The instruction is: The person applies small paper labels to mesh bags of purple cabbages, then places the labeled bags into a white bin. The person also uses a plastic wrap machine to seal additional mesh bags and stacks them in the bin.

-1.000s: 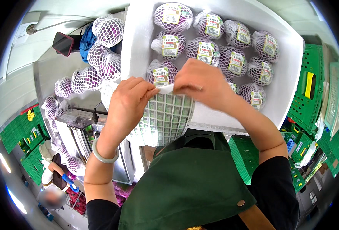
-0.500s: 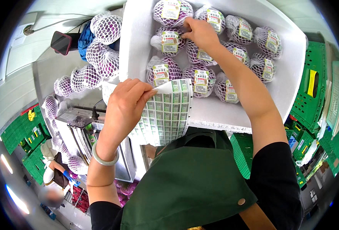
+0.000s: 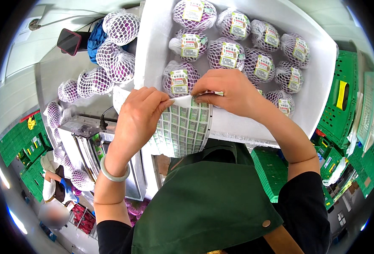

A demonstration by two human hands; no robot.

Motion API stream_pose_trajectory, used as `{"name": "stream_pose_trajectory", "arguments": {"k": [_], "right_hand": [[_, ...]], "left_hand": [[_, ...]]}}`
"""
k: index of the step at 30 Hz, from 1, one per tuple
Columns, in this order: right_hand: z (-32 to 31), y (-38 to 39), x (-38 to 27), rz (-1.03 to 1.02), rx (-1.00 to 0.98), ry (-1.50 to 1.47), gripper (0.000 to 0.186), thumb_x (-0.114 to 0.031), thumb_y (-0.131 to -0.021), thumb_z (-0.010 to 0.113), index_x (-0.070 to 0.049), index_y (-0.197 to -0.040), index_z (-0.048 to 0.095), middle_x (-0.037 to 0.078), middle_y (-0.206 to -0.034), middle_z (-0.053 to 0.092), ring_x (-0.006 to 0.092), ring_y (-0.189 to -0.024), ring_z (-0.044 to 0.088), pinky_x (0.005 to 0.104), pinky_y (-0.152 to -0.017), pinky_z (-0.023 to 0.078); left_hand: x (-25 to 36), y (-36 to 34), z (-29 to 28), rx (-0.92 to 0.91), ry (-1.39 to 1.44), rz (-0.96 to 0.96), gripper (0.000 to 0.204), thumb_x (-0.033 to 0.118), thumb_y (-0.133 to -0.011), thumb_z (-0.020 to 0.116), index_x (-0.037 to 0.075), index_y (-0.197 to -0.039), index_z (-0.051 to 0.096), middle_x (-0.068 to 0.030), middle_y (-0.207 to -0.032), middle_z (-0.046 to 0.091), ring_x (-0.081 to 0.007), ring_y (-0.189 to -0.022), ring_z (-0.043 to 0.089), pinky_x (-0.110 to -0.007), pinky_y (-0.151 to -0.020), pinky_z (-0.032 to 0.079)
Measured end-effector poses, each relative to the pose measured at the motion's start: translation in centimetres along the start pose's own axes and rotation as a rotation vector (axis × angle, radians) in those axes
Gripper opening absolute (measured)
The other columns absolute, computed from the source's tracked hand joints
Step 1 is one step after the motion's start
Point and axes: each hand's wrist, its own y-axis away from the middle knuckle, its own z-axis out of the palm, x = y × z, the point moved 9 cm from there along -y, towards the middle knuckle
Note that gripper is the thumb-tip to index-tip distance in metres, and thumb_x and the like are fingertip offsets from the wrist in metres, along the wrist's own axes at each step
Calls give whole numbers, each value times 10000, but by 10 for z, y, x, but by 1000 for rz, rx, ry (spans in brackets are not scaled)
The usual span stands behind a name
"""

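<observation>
My left hand (image 3: 141, 112) is closed on the upper edge of a sheet of green-and-white stickers (image 3: 182, 129), which hangs curved in front of my apron. At the sheet's upper right corner, my right hand (image 3: 231, 91) pinches with thumb and forefinger; whether a single sticker has come loose there I cannot make out. Beyond both hands, a white foam box (image 3: 313, 80) holds several round purple vegetables in white foam nets. Labels show on them, as on the netted vegetable (image 3: 227, 55) in the middle. My right hand partly covers the ones nearest the box's front wall.
More netted purple vegetables (image 3: 117, 63) lie on the left counter, beside a phone (image 3: 69, 41) and blue cloth (image 3: 96, 41). A metal-sided machine (image 3: 130, 169) stands by my left forearm. Green crates (image 3: 341, 93) are stacked at right. A co-worker with a blue glove (image 3: 68, 190) is far left.
My right hand has left a netted vegetable at the back of the box and come nearer to the sticker sheet's corner. My left hand keeps its hold on the sheet.
</observation>
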Motion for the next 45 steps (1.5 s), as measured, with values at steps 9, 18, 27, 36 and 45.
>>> {"name": "stream_pose_trajectory", "arguments": {"k": [9,18,27,36,45], "right_hand": [[-3,4,110,589,90,-454,177,-137,-842,733,-21,-963,677,33,-874,665,103,-782,585,268,-695,467],[38,-18,130,275,106,579,236,-117,-781,766,-15,-917,602,108,-816,668,212,-774,641,338,-733,507],[82,-12,130,323,-57,-426,282,-148,-885,681,-28,-1135,632,123,-1075,667,199,-962,629,327,-862,500],[-13,-80,79,-111,362,877,589,-275,-865,699,-60,-1375,497,131,-1474,430,354,-1370,376,478,-1121,321],[-19,-64,46,-81,275,640,706,-253,-815,735,-39,-1423,449,193,-1530,355,403,-1416,309,505,-1151,272]], "left_hand": [[8,25,-2,-45,24,-3,112,34,-823,707,1,-828,601,-118,-711,551,-314,-661,548,-402,-602,439],[15,38,-5,-13,-3,29,127,55,-814,721,34,-820,595,-96,-689,531,-296,-643,526,-395,-602,428],[20,54,-17,15,-18,3,127,58,-807,726,20,-828,607,-103,-702,557,-299,-646,539,-396,-605,434],[24,87,-61,122,-55,-71,110,42,-830,709,12,-890,622,-126,-783,611,-325,-708,591,-400,-625,469],[-18,183,-147,500,105,-540,124,90,-952,612,41,-1065,601,-91,-735,584,-171,-638,566,-307,-602,451]]}}
